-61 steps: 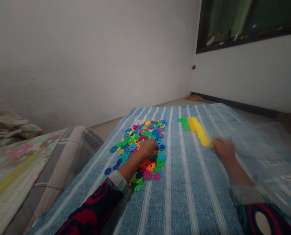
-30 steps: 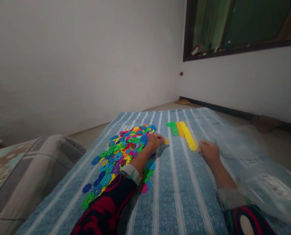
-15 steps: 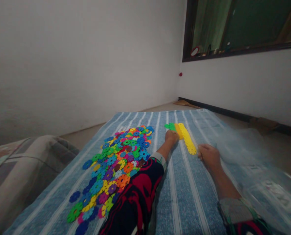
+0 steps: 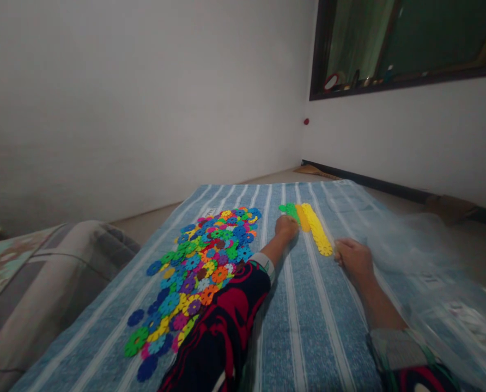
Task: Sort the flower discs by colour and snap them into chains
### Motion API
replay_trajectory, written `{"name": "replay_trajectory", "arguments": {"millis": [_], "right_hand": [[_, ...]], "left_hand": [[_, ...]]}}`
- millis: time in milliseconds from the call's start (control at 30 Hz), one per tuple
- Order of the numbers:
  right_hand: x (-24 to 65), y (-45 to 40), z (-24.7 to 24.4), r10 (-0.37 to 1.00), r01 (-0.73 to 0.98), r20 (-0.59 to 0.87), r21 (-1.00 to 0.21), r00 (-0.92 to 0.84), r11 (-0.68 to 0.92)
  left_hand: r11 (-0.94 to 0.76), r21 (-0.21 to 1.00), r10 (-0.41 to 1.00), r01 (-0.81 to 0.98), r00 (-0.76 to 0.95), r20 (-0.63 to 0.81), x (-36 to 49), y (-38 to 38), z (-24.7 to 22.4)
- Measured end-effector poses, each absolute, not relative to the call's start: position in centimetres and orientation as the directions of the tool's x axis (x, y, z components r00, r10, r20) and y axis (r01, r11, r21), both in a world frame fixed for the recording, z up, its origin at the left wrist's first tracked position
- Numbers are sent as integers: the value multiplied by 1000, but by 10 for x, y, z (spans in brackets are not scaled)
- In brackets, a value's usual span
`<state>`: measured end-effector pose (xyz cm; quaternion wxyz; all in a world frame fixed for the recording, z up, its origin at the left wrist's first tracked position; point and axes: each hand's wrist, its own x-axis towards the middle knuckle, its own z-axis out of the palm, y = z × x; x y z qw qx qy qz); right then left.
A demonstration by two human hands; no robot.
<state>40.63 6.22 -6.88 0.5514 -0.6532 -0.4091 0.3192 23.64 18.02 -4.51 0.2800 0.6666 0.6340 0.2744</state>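
Several snap-together plastic flower discs lie in neat overlapping rows: a long yellow row [image 4: 317, 233], a shorter orange row [image 4: 302, 219] and a green row [image 4: 291, 210]. My left hand [image 4: 286, 228] is curled closed at the near end of the green row, left of the orange one. Whatever its fingers hold is hidden. Beside the near end of the yellow row, my right hand [image 4: 353, 258] is closed in a pinch, and I cannot make out anything in it. To the left spreads a mixed pile of coloured flower discs [image 4: 194, 262], partly covered by my left sleeve.
A blue striped cloth [image 4: 304, 326] lies under everything. Clear plastic bags [image 4: 426, 267] rest along its right side. Grey-brown fabric [image 4: 63, 283] is bunched at the left. White walls [image 4: 165, 98] and a dark-framed window [image 4: 414, 43] stand behind.
The view has shifted slightly. My left hand has moved a little left relative to the rows, showing more of the orange and green discs. My right hand stays by the yellow row's end.
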Motion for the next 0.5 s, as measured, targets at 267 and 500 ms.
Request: {"name": "replay_trajectory", "arguments": {"millis": [267, 500], "right_hand": [[405, 55, -58, 877, 220, 66, -974, 476, -46], [408, 56, -66, 878, 213, 60, -976, 475, -49]], "left_hand": [[-190, 575, 975, 796, 220, 18, 126, 118, -8], [-371, 293, 922, 881, 387, 4, 51, 50, -17]]}}
